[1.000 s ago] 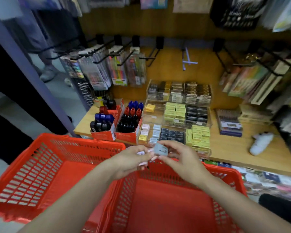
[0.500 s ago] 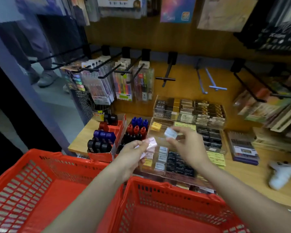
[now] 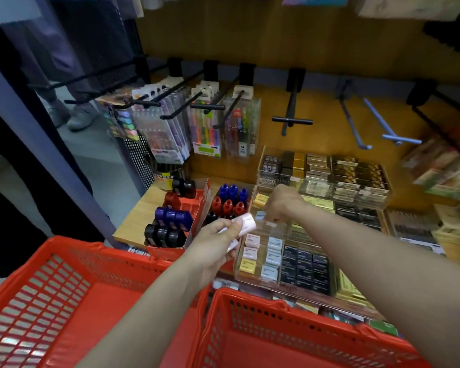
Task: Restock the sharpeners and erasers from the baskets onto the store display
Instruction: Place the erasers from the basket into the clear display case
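Since half a second earlier, the right hand had reached forward from above the front tier of the clear acrylic display to its middle tier, carrying the pale blue eraser with it; the left hand had stayed near the display's front left corner.

Furthest left of the display sat an empty red basket, its mesh wall tilted toward the camera. Behind it, on the wooden desk just left of the display, stood a red cardboard box of black, purple and red sharpeners, and beside it a second box of blue and red ones. The left hand hovered over the display's front left corner, fingers closed around pink-white erasers. In the front tier below it lay rows of pink, yellow and pale blue erasers, with black-wrapped ones to their right. The right hand was curled down into the middle tier, pinching the pale blue eraser against the tier's left end, next to a yellow eraser. A second red basket sat directly in front of the display. Pen packs hung on hooks above and left of it.
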